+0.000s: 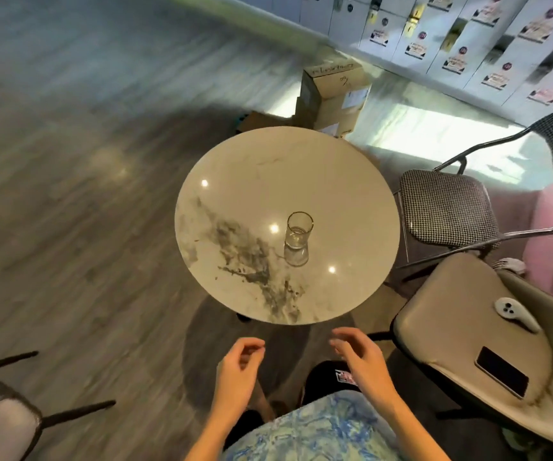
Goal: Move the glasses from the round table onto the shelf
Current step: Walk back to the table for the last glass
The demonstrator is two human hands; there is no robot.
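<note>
At the bottom of the frame we hold our left hand [240,364] and right hand [356,356] out side by side, fingers loosely curled and parted, both empty and short of the table's near edge. Just above them, in the middle of the frame, sits the round marble-patterned table [235,181] with its glossy top, and on it, right of centre, stands one clear straight-sided drinking glass [298,232], upright and apparently empty. We judge it light but fragile, and slick on that polished top, so we would wrap the fingers around its mid-wall rather than pinch the thin rim. To the right are a beige cushioned chair [441,331] carrying a black phone [502,372] and a white controller [516,312]. Beyond the table, stacked cardboard boxes [333,98] stand on the grey wood-look floor [68,161]. No shelf shows clearly.
</note>
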